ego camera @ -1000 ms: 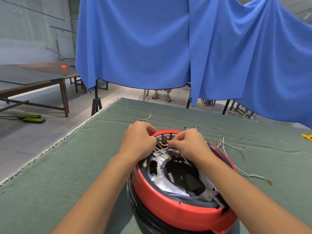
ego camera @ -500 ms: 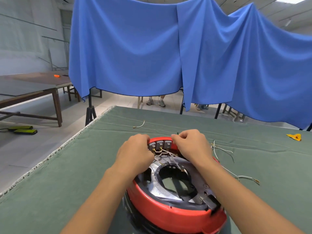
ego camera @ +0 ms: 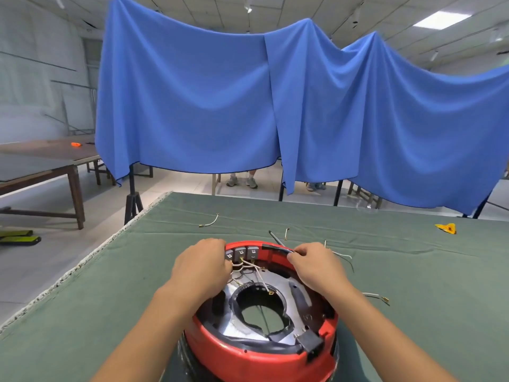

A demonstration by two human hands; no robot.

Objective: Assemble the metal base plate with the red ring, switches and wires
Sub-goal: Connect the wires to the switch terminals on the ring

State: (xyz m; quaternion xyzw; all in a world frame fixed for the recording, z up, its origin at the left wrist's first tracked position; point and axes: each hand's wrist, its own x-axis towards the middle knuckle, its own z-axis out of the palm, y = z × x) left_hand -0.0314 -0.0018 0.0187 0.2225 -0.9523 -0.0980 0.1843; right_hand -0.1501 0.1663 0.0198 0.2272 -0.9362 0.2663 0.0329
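Since a second ago both hands have slid from the wiring at the middle out to the far rim, and the view has tipped upward. Nearest, the red ring (ego camera: 242,354) sits on the green-covered desk (ego camera: 82,312), with the metal base plate (ego camera: 278,279) and its dark central opening inside it. At the far left of the ring, the left hand (ego camera: 199,267) curls its fingers around the rim beside the three grey switches (ego camera: 241,252), touching the white wires (ego camera: 252,268) below them. At the far right of the ring, the right hand (ego camera: 315,264) pinches a thin dark wire against the rim. Beyond and to the right, loose wires (ego camera: 376,296) lie on the cloth, a short one (ego camera: 209,222) farther left. Farthest, a yellow scrap (ego camera: 446,228) and blue drapes (ego camera: 248,106).
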